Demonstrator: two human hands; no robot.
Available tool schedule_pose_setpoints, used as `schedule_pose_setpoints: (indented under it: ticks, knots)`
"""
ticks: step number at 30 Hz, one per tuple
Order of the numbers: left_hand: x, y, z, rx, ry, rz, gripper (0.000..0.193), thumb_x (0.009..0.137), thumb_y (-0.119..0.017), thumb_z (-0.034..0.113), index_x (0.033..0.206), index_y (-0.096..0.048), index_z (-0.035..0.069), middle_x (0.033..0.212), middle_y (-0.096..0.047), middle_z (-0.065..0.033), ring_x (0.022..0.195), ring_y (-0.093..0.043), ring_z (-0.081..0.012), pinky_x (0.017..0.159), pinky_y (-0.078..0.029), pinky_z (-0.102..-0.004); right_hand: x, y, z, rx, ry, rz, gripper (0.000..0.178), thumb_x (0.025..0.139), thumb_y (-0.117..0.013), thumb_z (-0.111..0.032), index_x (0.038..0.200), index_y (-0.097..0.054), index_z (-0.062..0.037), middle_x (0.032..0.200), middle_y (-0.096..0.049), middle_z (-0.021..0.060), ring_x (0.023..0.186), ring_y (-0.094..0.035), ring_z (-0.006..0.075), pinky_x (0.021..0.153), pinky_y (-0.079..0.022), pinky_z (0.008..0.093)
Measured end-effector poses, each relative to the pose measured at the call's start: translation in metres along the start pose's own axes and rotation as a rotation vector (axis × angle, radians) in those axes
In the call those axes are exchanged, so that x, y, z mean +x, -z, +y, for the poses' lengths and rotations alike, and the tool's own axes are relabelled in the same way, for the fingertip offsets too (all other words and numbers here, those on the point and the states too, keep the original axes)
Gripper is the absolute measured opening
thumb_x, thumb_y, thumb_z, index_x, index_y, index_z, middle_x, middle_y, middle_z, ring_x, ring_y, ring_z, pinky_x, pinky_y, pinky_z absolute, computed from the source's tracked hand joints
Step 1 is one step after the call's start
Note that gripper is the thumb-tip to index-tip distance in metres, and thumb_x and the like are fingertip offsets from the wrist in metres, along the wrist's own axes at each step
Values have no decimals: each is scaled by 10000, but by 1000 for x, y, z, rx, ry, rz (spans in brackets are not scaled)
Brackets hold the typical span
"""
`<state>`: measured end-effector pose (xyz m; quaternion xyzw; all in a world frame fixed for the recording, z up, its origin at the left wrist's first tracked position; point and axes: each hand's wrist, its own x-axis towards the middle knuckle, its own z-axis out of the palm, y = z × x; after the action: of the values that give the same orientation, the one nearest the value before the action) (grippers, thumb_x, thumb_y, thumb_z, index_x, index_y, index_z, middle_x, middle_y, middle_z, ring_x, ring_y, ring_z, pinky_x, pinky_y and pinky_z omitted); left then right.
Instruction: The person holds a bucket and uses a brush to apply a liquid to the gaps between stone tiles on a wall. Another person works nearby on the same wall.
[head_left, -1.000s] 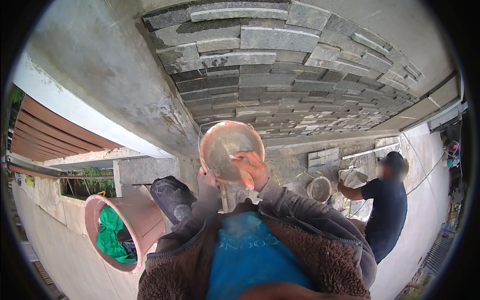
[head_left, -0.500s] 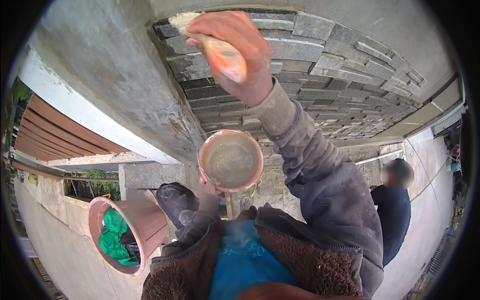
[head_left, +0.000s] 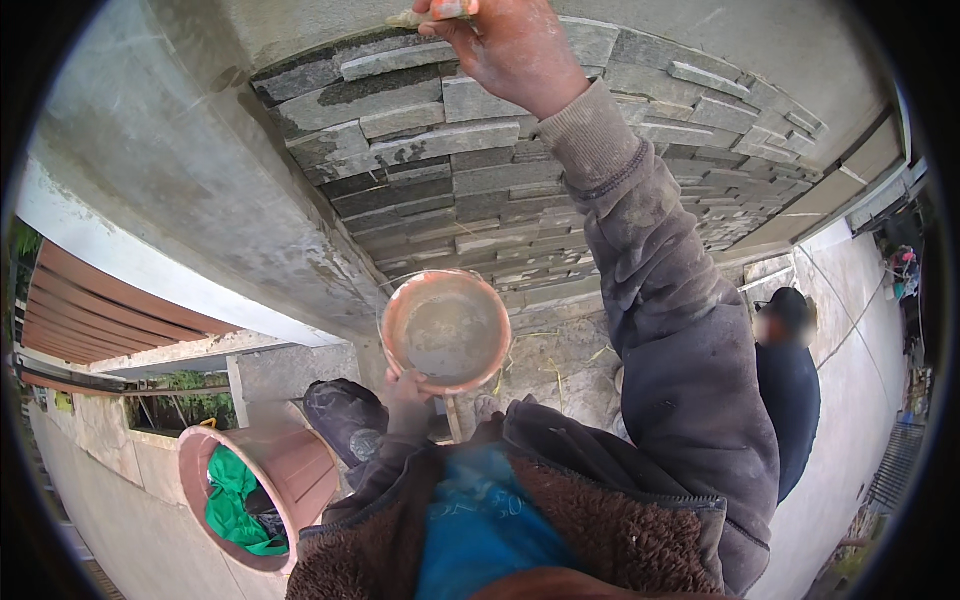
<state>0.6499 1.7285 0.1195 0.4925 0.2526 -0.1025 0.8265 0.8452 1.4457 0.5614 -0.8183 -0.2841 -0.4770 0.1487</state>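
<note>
My right hand (head_left: 520, 55) is raised at the top of the view, its fingers closed round a paintbrush (head_left: 440, 12) with an orange-marked handle. The pale bristles point left, by the upper edge of the grey stone cladding (head_left: 400, 120); part of the brush is cut off by the picture's edge. Low in the middle, my left hand (head_left: 408, 393) grips the rim of an orange-brown bucket (head_left: 392, 335) with a thin wire handle. Greyish, murky liquid (head_left: 447, 325) fills much of the bucket. Dark wet patches show on the upper left stones.
A pink tub (head_left: 300, 470) with green cloth (head_left: 232, 500) stands at the lower left. A concrete pillar (head_left: 190, 170) borders the stones on the left. Another person (head_left: 785, 400) in dark clothes is low at the right, close to my right arm.
My right hand has moved up and to the right with the paintbrush, which now lies more level. The view has shifted slightly; my left hand keeps its grip on the bucket.
</note>
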Motion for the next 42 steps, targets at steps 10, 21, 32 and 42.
schedule_pose_setpoints:
  ticks: [10, 21, 32, 42]
  knots:
    - [-1, -14, 1, 41, 1, -44, 525, 741, -524, -86, 1253, -497, 26, 1081, -614, -168, 921, -721, -347, 736, -686, -485, -46, 89, 110, 388, -354, 42, 224, 934, -724, -151, 1141, -697, -69, 1147, -720, 96, 1034, -694, 251, 859, -570, 364]
    - [-3, -35, -6, 37, -35, -49, 252, 817, -557, -73, 1052, -579, 16, 894, -631, -75, 741, -655, -180, 604, -552, -318, -278, -29, -119, 491, -686, -504, 226, 858, -754, -207, 1028, -723, -61, 984, -737, 130, 789, -720, 332, 727, -588, 422]
    - [-19, -54, 7, 172, -65, 18, 303, 769, -633, -40, 1054, -579, 47, 834, -603, -43, 666, -626, -162, 545, -564, -320, -395, -109, -147, 225, -896, -678, 255, 864, -699, -257, 983, -710, -32, 880, -681, 211, 782, -717, 414, 694, -586, 500]
    - [-13, -46, 9, 49, -4, 77, 269, 805, -623, -8, 1062, -581, 57, 856, -627, -57, 695, -664, -179, 563, -599, -333, -317, -55, -180, 476, -606, -177, 134, 834, -736, -57, 968, -728, -64, 981, -687, 134, 840, -709, 325, 731, -580, 415]
